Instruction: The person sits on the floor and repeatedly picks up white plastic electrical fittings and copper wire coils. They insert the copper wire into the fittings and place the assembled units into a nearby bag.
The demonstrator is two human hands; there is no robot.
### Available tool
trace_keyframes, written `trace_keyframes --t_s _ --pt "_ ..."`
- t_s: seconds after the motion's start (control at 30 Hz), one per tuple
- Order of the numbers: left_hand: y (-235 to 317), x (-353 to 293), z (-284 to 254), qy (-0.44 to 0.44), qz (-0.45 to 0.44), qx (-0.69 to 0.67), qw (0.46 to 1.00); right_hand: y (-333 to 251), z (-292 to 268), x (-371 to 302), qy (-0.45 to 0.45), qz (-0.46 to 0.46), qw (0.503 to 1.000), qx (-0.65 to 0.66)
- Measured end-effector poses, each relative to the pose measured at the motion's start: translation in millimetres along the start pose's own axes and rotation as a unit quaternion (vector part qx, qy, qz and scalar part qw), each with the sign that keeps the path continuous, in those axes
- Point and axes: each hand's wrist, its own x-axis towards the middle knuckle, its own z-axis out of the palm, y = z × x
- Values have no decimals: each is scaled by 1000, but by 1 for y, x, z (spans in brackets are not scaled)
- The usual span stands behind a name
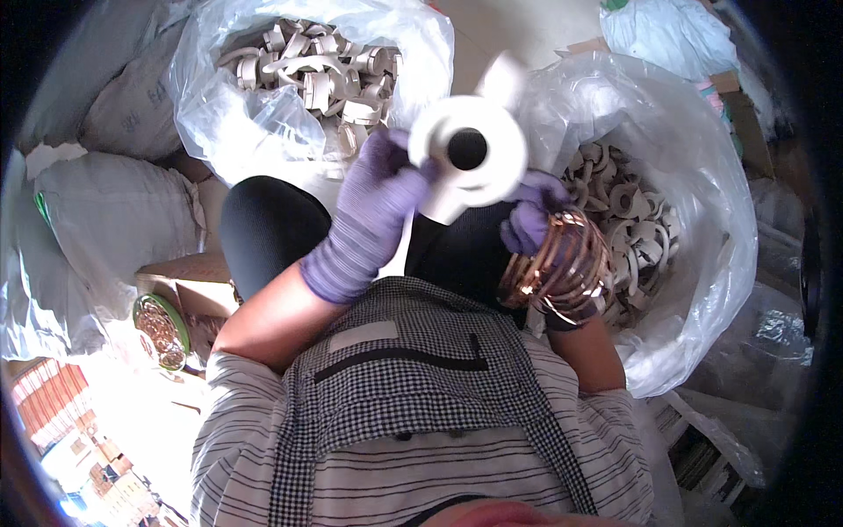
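A white plastic ring-shaped part (511, 156) with a round hole and a blurred arm sticking up is raised over my knees. My left hand (373, 198), in a purple-grey knitted glove, grips the left side of this part. Close against its lower right edge is my right hand (531, 215), gloved alike, with fingers curled inward; what they pinch is hidden. A thick bunch of copper-coloured wire rings (566, 263) is looped around my right hand and wrist.
A clear plastic bag (198, 114) at far left holds many beige plastic parts (320, 83). Another open bag (702, 325) at right holds similar pieces (645, 233). Left of my knee stand a cardboard box (184, 268) and a green-rimmed round container (162, 329) of coppery rings. White sacks (118, 220) lie beyond.
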Motion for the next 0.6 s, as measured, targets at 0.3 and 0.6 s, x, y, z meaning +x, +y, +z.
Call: trace_keyframes --t_s 0.3,0.6 --pt "48 86 -185 -37 240 718 652 19 -268 -111 256 -106 749 -602" --pt "101 240 -254 40 -24 209 977 96 -370 -201 152 33 271 -950"
